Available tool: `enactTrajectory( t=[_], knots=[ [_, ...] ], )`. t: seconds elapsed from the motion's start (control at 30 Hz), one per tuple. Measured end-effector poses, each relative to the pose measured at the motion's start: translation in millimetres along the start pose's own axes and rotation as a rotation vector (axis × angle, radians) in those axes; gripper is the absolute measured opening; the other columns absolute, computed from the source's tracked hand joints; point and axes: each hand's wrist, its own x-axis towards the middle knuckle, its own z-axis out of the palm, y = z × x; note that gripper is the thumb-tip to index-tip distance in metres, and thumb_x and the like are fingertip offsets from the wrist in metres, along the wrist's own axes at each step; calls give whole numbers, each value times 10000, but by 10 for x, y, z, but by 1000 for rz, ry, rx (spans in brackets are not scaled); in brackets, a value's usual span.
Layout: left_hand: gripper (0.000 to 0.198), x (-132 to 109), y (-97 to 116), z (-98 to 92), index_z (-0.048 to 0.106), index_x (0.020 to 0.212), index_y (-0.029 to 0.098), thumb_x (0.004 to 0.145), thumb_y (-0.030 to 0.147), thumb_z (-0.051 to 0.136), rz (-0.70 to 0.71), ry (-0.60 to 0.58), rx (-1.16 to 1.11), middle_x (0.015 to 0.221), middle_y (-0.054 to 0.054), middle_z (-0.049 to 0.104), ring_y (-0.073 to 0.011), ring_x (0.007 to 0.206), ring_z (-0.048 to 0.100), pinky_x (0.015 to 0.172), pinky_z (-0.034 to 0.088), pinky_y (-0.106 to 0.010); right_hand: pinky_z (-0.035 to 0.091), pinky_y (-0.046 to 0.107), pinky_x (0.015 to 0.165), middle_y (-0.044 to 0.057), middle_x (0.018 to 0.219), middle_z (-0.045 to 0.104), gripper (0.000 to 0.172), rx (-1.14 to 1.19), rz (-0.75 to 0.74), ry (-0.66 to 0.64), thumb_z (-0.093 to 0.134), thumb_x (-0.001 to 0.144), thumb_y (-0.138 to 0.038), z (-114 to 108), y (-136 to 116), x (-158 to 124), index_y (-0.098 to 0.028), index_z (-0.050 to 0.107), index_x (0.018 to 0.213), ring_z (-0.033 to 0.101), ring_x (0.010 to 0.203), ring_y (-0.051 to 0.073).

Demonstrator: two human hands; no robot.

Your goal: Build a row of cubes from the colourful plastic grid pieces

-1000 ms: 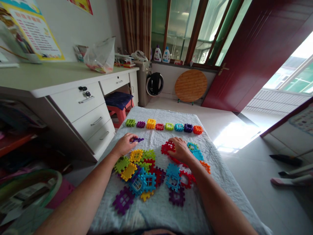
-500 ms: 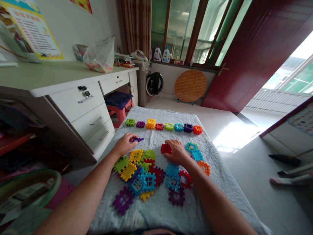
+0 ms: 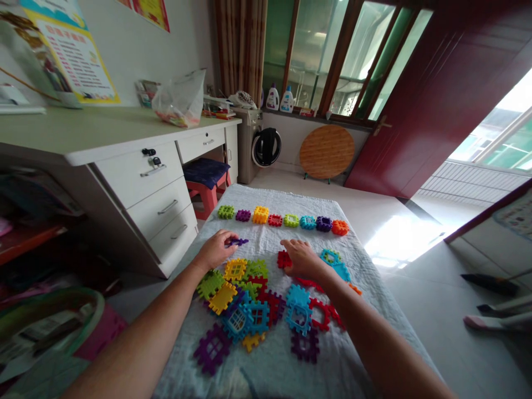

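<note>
My right hand [image 3: 305,259] has slid the red tile [image 3: 283,259] clear of the pile [image 3: 249,302] to mid-tabletop, fingers spread flat on it. My left hand [image 3: 215,250] still pinches the purple piece [image 3: 238,242] near the left edge.

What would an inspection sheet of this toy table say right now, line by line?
Surface: pale towel over a low table.
Job's things: purple piece, red piece, loose pile of flat tiles, row of eight cubes at the far edge.
Clutter: nothing seen.
Grippers: left hand pinches the purple piece; right hand lies open on the red piece.
Cables: nothing seen.
Surroundings: desk with drawers, red stool, round board against the wall.
</note>
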Motion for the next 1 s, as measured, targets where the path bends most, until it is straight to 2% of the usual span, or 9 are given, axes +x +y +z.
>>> enactTrajectory(
  t=[0.07,0.17,0.3,0.4,0.5,0.6,1.0],
  knots=[
    [281,-1,2,-5,646,945,175,714,310,560,-9,2,-2,959,-56,595,-193,842,609,834,507,-325,368,374,842,149,1103,604,693,0,-18,-1,656,621,-284,-37,31,90,-133,466,1270,545,997,288],
    [283,-2,12,-23,656,946,182,708,313,575,-24,-2,4,974,-55,600,-198,837,613,828,506,-337,369,357,815,123,1081,617,691,29,-2,93,648,634,-303,-110,127,323,-155,445,1278,558,967,270],
    [299,-8,43,-48,659,955,185,701,328,592,-25,-5,-3,979,-57,616,-208,832,617,811,509,-350,348,371,836,103,1038,632,679,56,66,267,639,662,-332,-176,291,776,-163,424,1283,561,952,260],
    [297,-12,58,-47,655,960,178,713,327,586,-30,-6,-18,989,-64,619,-209,854,623,829,506,-343,326,394,871,111,1078,626,701,54,118,318,645,666,-395,-149,390,1098,-172,418,1290,553,980,272],
    [276,-10,58,-39,649,961,184,722,307,586,-28,-9,-9,996,-64,616,-205,862,619,846,503,-343,313,407,886,114,1103,623,732,31,157,290,650,653,-430,-78,449,1312,-179,413,1299,543,1000,288],
    [263,-8,64,-46,644,958,182,729,296,584,-25,-11,-6,996,-68,614,-202,859,614,846,502,-349,301,410,891,114,1103,630,737,-4,155,222,646,642,-385,-22,473,1407,-179,404,1307,526,1020,297],
    [265,-13,78,-59,651,961,187,722,284,589,-25,-11,18,982,-57,617,-195,851,611,834,500,-332,283,417,873,116,1110,641,771,-53,141,104,642,630,-373,-64,462,1453,-194,369,1329,473,1064,326]
  ],
)
